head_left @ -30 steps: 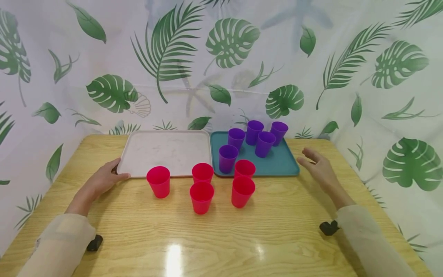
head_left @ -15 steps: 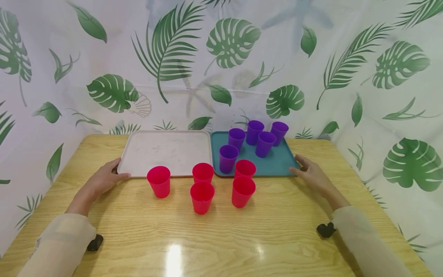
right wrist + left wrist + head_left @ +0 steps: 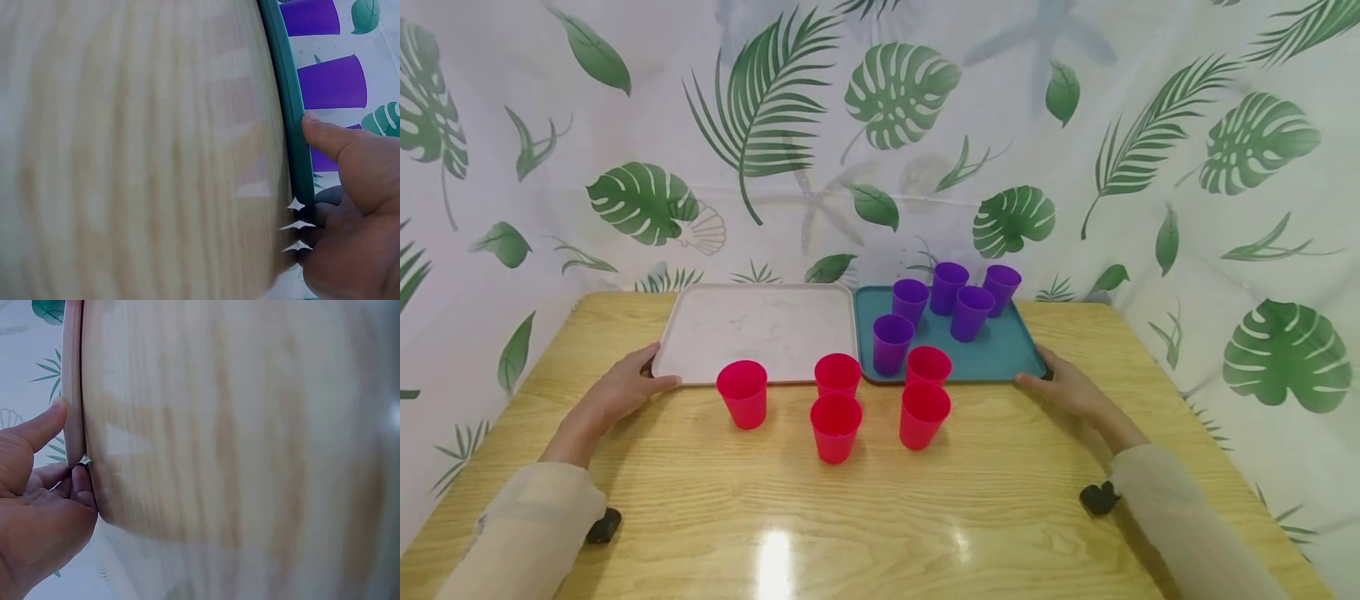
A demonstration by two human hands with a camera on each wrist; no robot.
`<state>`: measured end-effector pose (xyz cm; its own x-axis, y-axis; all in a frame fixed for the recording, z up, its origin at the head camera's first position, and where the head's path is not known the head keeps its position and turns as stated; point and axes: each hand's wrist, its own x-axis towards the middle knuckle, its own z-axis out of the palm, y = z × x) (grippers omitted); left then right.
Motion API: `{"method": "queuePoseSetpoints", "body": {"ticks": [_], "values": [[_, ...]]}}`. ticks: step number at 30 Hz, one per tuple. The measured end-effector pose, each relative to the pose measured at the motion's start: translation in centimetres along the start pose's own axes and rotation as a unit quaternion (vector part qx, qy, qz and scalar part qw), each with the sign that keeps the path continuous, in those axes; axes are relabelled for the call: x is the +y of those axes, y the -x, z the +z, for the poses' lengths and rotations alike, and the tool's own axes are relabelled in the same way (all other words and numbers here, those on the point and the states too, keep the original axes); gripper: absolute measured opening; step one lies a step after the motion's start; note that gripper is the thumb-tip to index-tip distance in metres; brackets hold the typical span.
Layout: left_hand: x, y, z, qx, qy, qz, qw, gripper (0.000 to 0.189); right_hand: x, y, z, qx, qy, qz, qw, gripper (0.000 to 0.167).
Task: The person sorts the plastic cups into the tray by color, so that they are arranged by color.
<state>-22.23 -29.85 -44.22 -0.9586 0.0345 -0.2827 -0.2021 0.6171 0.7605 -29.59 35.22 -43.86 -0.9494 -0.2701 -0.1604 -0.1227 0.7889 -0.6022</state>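
At the left front corner of a white tray [image 3: 760,329], my left hand [image 3: 621,387] grips the edge. In the left wrist view the thumb [image 3: 47,425] lies along the rim and the other fingers curl beneath it. My right hand [image 3: 1075,392] holds the right front corner of a teal tray [image 3: 992,358] the same way, its thumb [image 3: 325,134] on the rim in the right wrist view. Several purple cups [image 3: 892,343] stand on the teal tray. The white tray has nothing on it.
Several red cups stand upright on the wooden table [image 3: 850,525] in front of the trays, among them a left one [image 3: 743,396], a front middle one [image 3: 835,429] and a right one [image 3: 923,415]. A leaf-patterned curtain [image 3: 700,100] hangs behind the table.
My right hand has moved left from beside the teal tray and taken hold of its corner. The left hand, trays and cups stay where they were.
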Motion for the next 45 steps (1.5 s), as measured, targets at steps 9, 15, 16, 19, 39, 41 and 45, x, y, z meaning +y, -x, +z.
{"method": "queuePoseSetpoints", "body": {"ticks": [9, 15, 16, 19, 39, 41, 45], "values": [[-0.1, -0.3, -0.2, -0.006, -0.034, -0.010, 0.9993, 0.093, 0.8, -0.1, 0.3, 0.009, -0.016, 0.002, 0.9998, 0.088], [-0.1, -0.1, -0.6, -0.003, -0.064, -0.008, 0.9979, 0.095, 1.2, -0.4, 0.4, 0.016, -0.024, 0.000, 0.9996, 0.086], [-0.1, 0.0, -0.7, 0.001, -0.072, -0.007, 0.9974, 0.094, 1.3, -0.4, 0.4, 0.016, -0.026, 0.002, 0.9995, 0.086], [0.3, 0.2, -1.2, 0.017, -0.095, 0.003, 0.9953, 0.089, 1.2, -0.4, 0.3, 0.010, -0.034, 0.009, 0.9993, 0.087], [7.0, 5.8, 2.1, 0.064, -0.049, 0.174, 0.9815, 0.074, 1.5, 0.2, 0.2, 0.016, -0.044, 0.023, 0.9987, 0.087], [7.2, 6.1, 2.7, 0.053, -0.046, 0.175, 0.9820, 0.078, 1.6, 0.1, 0.2, 0.016, -0.046, 0.020, 0.9986, 0.087], [7.5, 6.4, 3.7, 0.031, -0.026, 0.174, 0.9839, 0.088, 1.7, 0.0, 0.2, 0.016, -0.047, 0.018, 0.9986, 0.087]]}}
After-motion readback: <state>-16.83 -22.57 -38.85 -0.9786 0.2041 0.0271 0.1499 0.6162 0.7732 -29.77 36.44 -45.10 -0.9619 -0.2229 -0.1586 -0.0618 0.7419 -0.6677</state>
